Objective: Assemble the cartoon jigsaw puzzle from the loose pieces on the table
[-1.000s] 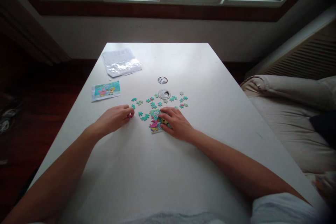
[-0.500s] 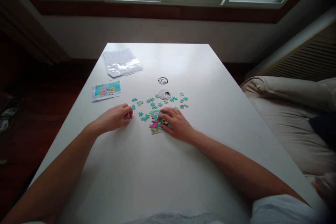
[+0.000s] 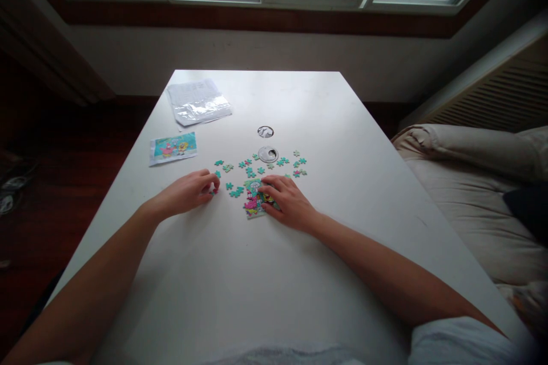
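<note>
A partly assembled jigsaw puzzle (image 3: 252,203) with pink and green cartoon figures lies on the table. Resting over its right side is my right hand (image 3: 289,201), fingers stretched out and apart, hiding part of the picture. To the left, my left hand (image 3: 192,189) has thumb and fingers closed around a small puzzle piece (image 3: 214,191); a bit of pink and green shows at the fingertips. Several loose green puzzle pieces (image 3: 250,171) are scattered above the assembled part, and a small cluster (image 3: 236,191) sits between it and my left hand.
On the white table (image 3: 240,285), a picture card (image 3: 174,147) lies left and a clear plastic bag (image 3: 199,104) behind it. A round cable-hole cover (image 3: 268,154) and an open round hole (image 3: 265,132) are beyond the pieces. A beige sofa (image 3: 462,194) stands right.
My left hand's fingertips have shifted slightly to the right with the small puzzle piece. The right hand stays on the assembled puzzle.
</note>
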Available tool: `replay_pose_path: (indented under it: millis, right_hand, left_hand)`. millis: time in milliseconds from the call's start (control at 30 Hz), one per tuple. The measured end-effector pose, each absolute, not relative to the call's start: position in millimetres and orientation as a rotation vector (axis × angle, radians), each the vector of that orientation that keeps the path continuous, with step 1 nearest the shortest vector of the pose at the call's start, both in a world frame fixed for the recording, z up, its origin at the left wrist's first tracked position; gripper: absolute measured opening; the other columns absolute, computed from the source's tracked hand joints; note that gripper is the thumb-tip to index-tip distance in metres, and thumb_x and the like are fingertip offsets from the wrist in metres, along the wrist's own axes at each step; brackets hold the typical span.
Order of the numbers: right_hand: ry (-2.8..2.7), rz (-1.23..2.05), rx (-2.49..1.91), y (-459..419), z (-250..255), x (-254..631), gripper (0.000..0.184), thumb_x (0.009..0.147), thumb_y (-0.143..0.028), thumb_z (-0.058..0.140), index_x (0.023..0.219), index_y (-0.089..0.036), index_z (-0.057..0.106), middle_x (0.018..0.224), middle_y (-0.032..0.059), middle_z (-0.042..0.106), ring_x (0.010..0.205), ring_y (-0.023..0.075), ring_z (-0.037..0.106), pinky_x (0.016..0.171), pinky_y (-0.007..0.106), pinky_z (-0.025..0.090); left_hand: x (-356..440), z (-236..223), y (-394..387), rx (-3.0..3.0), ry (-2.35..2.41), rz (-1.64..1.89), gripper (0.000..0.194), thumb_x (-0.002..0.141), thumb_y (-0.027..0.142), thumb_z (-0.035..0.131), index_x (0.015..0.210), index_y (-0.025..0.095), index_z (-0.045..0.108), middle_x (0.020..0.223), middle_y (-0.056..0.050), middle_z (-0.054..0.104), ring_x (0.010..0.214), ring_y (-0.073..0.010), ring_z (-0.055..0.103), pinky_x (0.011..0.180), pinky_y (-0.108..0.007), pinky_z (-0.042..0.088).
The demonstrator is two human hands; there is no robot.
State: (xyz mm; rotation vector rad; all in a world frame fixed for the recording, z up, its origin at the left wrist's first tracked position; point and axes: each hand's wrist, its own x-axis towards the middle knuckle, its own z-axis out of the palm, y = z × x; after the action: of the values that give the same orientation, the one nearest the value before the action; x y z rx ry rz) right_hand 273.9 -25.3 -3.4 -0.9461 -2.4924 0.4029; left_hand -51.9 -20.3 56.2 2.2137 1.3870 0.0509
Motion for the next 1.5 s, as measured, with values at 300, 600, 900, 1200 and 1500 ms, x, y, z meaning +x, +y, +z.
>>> replay_pose_path:
  millis: [300,600,900,1200,1500]
  right_hand:
    - [-2.500,0.403,-0.954,-25.5,-3.5,274.4,0.033,0.096,-0.035,0.059,0.127,-0.025,0.061,0.139,0.0124,0.057,0.134,0.0292,0.047,0.113,0.050,0.038]
    - [-2.499,0.398,-0.953,-25.3,-3.3,274.3,0.032,0.096,-0.035,0.058,0.127,-0.025,0.061,0.138,0.0123,0.057,0.133,0.0297,0.048,0.111,0.051,0.038]
    - [-2.502,0.396,-0.963,-25.7,-4.0,274.4,0.032,0.096,-0.035,0.059,0.126,-0.025,0.061,0.139,0.0124,0.057,0.134,0.0295,0.047,0.113,0.050,0.038]
    - [-2.500,0.400,-0.955,-25.5,-3.1,273.9,0.033,0.096,-0.035,0.059,0.127,-0.025,0.061,0.138,0.0127,0.057,0.134,0.0298,0.047,0.112,0.051,0.038]
    - [-2.506,0.385,-0.952,-25.5,-3.4,274.7,0.032,0.096,-0.035,0.059,0.126,-0.024,0.061,0.138,0.0128,0.057,0.133,0.0301,0.048,0.112,0.050,0.039]
  left_hand:
    - [-50.9,57.5,-19.2,2.179,1.348,0.055,0.029,0.087,0.033,0.052,0.112,0.027,0.067,0.105,-0.004,0.060,0.087,-0.0187,0.060,0.076,-0.028,0.047]
    - [-50.9,58.2,-17.6,2.156,1.339,0.036,0.030,0.086,0.037,0.053,0.109,0.025,0.067,0.106,-0.006,0.059,0.088,-0.0200,0.060,0.076,-0.029,0.048]
    - [-53.9,58.5,-17.8,2.183,1.277,0.004,0.023,0.083,0.036,0.058,0.100,0.022,0.063,0.105,-0.005,0.057,0.088,-0.0188,0.057,0.074,-0.027,0.045]
    - [-54.0,57.9,-19.0,2.194,1.284,0.006,0.022,0.085,0.034,0.058,0.102,0.022,0.062,0.107,-0.004,0.057,0.091,-0.0187,0.057,0.075,-0.026,0.045]
    - [-55.4,55.1,-17.5,2.235,1.253,-0.005,0.013,0.082,0.032,0.059,0.089,0.021,0.063,0.104,-0.004,0.056,0.089,-0.0187,0.056,0.076,-0.027,0.045]
